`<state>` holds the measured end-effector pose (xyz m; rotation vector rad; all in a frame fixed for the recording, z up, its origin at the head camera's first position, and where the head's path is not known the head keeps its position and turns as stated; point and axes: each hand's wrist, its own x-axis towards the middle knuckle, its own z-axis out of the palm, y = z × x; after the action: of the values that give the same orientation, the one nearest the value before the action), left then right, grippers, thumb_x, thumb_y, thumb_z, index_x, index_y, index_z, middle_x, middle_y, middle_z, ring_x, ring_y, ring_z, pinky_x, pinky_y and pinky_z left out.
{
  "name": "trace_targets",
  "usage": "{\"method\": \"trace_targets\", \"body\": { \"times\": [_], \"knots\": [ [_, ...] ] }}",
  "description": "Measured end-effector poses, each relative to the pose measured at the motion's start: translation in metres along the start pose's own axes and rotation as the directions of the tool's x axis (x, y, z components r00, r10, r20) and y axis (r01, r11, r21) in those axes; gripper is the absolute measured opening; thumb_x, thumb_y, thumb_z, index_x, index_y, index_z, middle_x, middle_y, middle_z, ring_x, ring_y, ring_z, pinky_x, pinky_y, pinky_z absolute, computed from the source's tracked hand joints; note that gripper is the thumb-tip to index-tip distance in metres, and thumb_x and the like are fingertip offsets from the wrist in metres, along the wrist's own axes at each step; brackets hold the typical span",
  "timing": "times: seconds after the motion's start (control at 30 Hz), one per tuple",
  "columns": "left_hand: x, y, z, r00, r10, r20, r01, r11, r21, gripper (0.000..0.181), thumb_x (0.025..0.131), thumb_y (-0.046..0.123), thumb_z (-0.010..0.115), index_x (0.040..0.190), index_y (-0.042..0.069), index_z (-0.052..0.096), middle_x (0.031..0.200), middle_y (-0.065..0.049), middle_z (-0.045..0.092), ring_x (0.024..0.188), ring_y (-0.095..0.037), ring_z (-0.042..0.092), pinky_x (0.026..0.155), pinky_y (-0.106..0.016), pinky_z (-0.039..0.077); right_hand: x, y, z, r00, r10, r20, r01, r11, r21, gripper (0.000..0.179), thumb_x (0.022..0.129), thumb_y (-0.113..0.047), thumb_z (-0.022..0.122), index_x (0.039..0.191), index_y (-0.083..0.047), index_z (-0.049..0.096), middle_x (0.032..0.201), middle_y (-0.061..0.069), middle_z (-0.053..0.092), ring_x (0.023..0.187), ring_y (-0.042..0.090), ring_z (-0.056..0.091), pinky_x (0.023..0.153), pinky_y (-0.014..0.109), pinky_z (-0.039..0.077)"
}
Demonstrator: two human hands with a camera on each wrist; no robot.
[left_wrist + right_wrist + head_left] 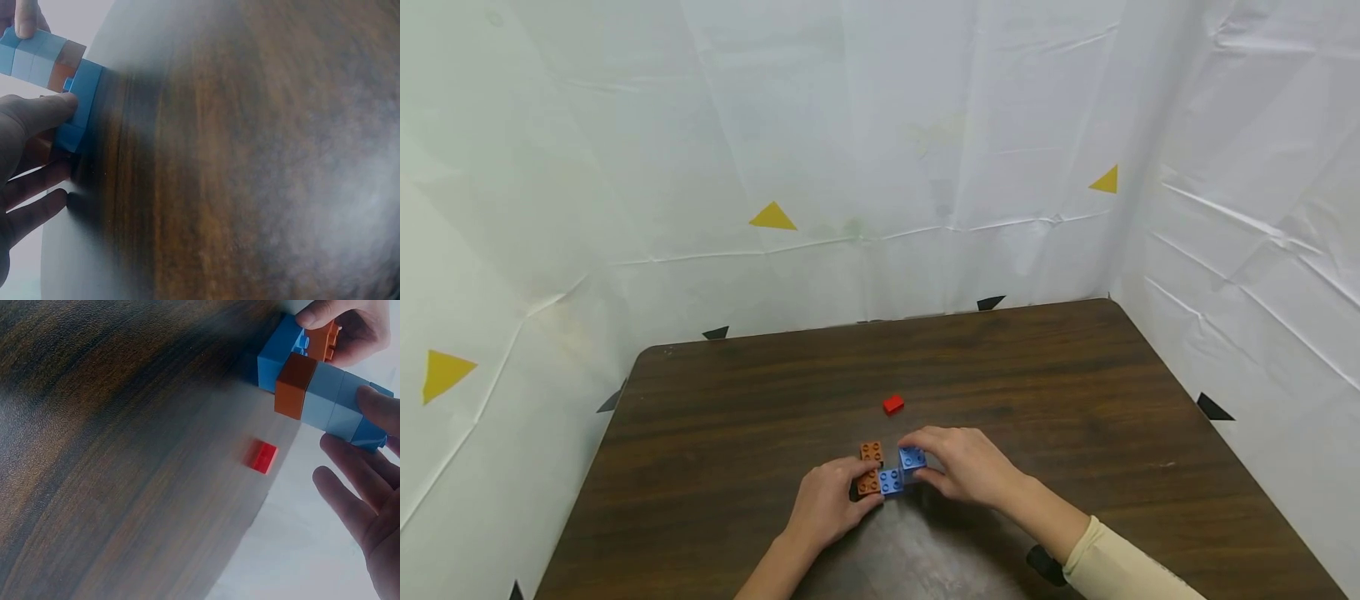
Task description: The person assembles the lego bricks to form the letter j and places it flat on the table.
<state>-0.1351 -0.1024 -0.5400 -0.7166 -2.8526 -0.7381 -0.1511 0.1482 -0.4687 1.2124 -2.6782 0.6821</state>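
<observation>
A stack of toy building bricks (331,400) is pinched between the thumb and fingers of my right hand (973,467). Its orange brick (294,384) is at the lower end, with light blue bricks and a blue brick above it. My left hand (831,496) grips a low group of bricks on the table, made of orange bricks (869,482) and a blue brick (891,481) with studs up. The stack's orange end is close over the blue brick; whether they touch, I cannot tell. My fingers partly hide the orange bricks.
A small red brick (893,405) lies on the dark wooden table (737,417), beyond both hands. White sheeting (887,150) with yellow and black triangles stands around the table's back and sides. A dark object (1045,565) shows beneath the right forearm.
</observation>
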Motion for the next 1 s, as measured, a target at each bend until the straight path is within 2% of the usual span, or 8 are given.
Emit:
{"method": "trace_targets", "body": {
  "times": [0.23, 0.63, 0.77, 0.87, 0.93, 1.0],
  "knots": [
    [-0.001, 0.000, 0.001, 1.000, -0.006, 0.003, 0.006, 1.000, 0.007, 0.047, 0.076, 0.044, 0.083, 0.115, 0.020, 0.074, 0.099, 0.007, 0.070, 0.083, -0.006, 0.063, 0.068, -0.031, 0.051, 0.000, 0.000, 0.001, 1.000, 0.015, 0.026, -0.016, 1.000, 0.020, 0.043, 0.085, -0.023, 0.079, 0.124, -0.016, 0.062, 0.112, -0.004, 0.068, 0.085, 0.006, 0.064, 0.074, 0.032, 0.055],
    [0.000, 0.001, 0.000, 1.000, 0.003, -0.004, -0.003, 1.000, -0.004, 0.047, 0.076, 0.043, 0.083, 0.116, 0.020, 0.074, 0.100, 0.007, 0.070, 0.086, -0.008, 0.065, 0.070, -0.033, 0.052, -0.001, 0.005, 0.006, 0.990, 0.097, 0.105, -0.108, 0.989, 0.103, 0.050, 0.087, -0.026, 0.077, 0.131, -0.014, 0.059, 0.118, -0.001, 0.067, 0.102, 0.009, 0.063, 0.084, 0.036, 0.053],
    [0.000, 0.001, -0.001, 1.000, -0.001, 0.000, 0.001, 1.000, -0.001, 0.047, 0.076, 0.043, 0.083, 0.116, 0.020, 0.074, 0.100, 0.006, 0.071, 0.087, -0.009, 0.065, 0.070, -0.033, 0.052, 0.000, 0.008, 0.008, 0.976, 0.142, 0.168, -0.167, 0.975, 0.145, 0.056, 0.086, -0.026, 0.078, 0.136, -0.018, 0.056, 0.121, -0.002, 0.066, 0.104, 0.009, 0.062, 0.086, 0.035, 0.053],
    [0.000, 0.002, -0.002, 1.000, -0.009, 0.007, 0.009, 1.000, 0.006, 0.047, 0.076, 0.043, 0.083, 0.116, 0.020, 0.074, 0.101, 0.006, 0.071, 0.087, -0.009, 0.065, 0.071, -0.034, 0.053, 0.001, 0.014, 0.008, 0.956, 0.174, 0.237, -0.222, 0.955, 0.195, 0.063, 0.084, -0.020, 0.080, 0.140, -0.021, 0.052, 0.125, 0.000, 0.064, 0.107, 0.012, 0.062, 0.087, 0.036, 0.052],
    [-0.001, 0.002, -0.001, 1.000, -0.013, 0.011, 0.013, 1.000, 0.011, 0.047, 0.076, 0.044, 0.083, 0.117, 0.021, 0.074, 0.101, 0.006, 0.071, 0.087, -0.009, 0.065, 0.071, -0.034, 0.053, 0.001, 0.019, 0.007, 0.942, 0.189, 0.276, -0.256, 0.939, 0.231, 0.065, 0.083, -0.013, 0.079, 0.141, -0.019, 0.051, 0.128, 0.002, 0.062, 0.110, 0.016, 0.061, 0.090, 0.039, 0.051],
    [-0.001, 0.002, -0.001, 1.000, -0.015, 0.015, 0.015, 1.000, 0.015, 0.048, 0.076, 0.044, 0.082, 0.117, 0.021, 0.073, 0.101, 0.007, 0.070, 0.088, -0.009, 0.065, 0.072, -0.035, 0.053, 0.001, 0.025, 0.008, 0.939, 0.188, 0.288, -0.264, 0.931, 0.251, 0.063, 0.084, -0.007, 0.077, 0.141, -0.016, 0.052, 0.130, 0.004, 0.061, 0.114, 0.020, 0.060, 0.092, 0.042, 0.049]
  ]
}}
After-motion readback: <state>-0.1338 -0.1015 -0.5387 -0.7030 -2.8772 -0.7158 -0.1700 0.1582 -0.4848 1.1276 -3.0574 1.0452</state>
